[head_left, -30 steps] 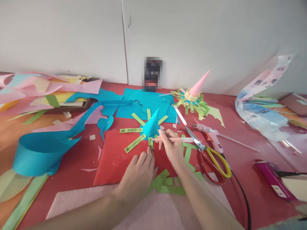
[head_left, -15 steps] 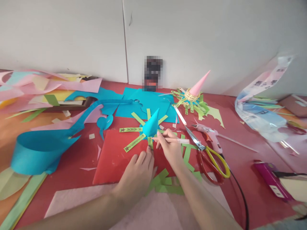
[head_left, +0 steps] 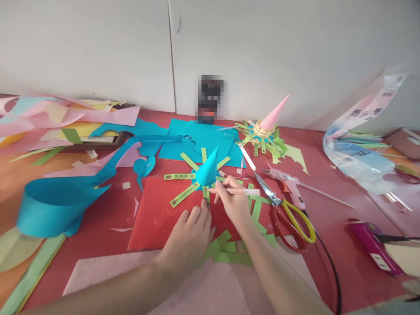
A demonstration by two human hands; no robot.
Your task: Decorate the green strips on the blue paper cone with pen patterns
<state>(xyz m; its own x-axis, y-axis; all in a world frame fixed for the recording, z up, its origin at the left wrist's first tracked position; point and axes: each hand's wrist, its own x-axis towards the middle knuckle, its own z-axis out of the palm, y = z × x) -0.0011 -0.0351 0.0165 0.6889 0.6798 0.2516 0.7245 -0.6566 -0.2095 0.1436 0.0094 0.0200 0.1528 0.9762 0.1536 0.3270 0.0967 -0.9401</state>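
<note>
A blue paper cone [head_left: 207, 170] stands on a red board [head_left: 154, 218], with green paper strips spreading out from its base. Brown stars and patterns mark two strips on the left, such as the lower-left strip [head_left: 184, 195]. My right hand [head_left: 232, 199] grips a pale pink pen [head_left: 247, 191], its tip at the green strip [head_left: 206, 192] in front of the cone. My left hand [head_left: 192, 229] lies on the board with its index fingertip pressing that strip's near end. Its other fingers are bent and rest on the board, holding nothing.
Right of my hands lie scissors [head_left: 278, 202], a glue gun [head_left: 292, 186] and a purple power strip [head_left: 374, 247]. A pink cone [head_left: 275, 114] with decorated strips stands behind. A blue paper loop [head_left: 52, 210] sits left. Loose green strips [head_left: 226, 247] lie near my wrists.
The view has shifted very slightly. Both hands stay nearly in place, the pen still at the same front strip.
</note>
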